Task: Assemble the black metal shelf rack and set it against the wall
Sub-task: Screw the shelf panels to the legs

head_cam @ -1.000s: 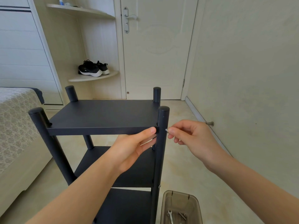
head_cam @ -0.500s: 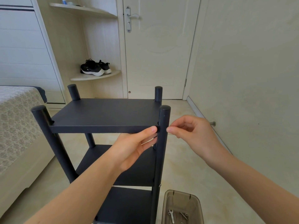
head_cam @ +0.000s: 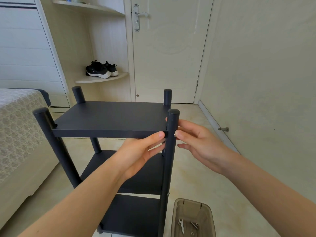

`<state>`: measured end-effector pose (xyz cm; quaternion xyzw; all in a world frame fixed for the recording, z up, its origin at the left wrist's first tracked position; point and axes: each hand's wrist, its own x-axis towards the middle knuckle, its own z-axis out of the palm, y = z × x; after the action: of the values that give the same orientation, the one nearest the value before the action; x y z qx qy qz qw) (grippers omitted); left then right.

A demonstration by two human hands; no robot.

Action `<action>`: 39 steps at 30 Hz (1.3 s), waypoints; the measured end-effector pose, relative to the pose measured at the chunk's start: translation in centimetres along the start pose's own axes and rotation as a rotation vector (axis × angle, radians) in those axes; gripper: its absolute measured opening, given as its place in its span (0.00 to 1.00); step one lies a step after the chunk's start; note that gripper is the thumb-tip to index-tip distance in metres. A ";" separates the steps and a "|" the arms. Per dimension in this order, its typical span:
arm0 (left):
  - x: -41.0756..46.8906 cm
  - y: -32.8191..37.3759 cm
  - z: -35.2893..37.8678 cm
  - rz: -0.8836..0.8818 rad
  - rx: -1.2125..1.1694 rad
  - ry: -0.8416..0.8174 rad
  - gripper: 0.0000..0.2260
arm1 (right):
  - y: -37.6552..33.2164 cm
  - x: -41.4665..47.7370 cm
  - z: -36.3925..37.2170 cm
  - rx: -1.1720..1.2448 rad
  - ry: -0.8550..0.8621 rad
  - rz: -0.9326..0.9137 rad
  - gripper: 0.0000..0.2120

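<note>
While the black shelf rack [head_cam: 133,214] is standing on the floor [head_cam: 196,177] between the bed [head_cam: 20,134] and the wall [head_cam: 265,82], we are gripping its top shelf [head_cam: 111,117] edge with our left hand [head_cam: 142,154] and curling our right hand [head_cam: 200,142] around the front right post [head_cam: 168,159].

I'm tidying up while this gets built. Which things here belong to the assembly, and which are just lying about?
Job in hand: black shelf rack, left hand, right hand, brown box, wrench.
Lying about: sneakers, bed, doorstop.
</note>
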<state>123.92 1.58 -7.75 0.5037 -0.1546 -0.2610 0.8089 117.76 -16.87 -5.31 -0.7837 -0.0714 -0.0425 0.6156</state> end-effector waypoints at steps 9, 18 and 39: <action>-0.6 0.4 -0.8 0.013 0.034 -0.008 0.21 | -0.3 0.4 0.5 -0.046 0.025 -0.072 0.15; -0.5 0.7 -2.0 0.053 0.089 -0.021 0.22 | -0.9 0.2 1.6 -0.124 0.112 -0.159 0.14; -3.4 2.8 -0.6 0.878 1.375 0.435 0.18 | -2.2 0.3 3.4 0.038 0.219 0.046 0.11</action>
<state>122.24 4.96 -5.52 0.8171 -0.3015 0.3320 0.3622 117.65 -13.06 -3.97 -0.7640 0.0138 -0.1124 0.6352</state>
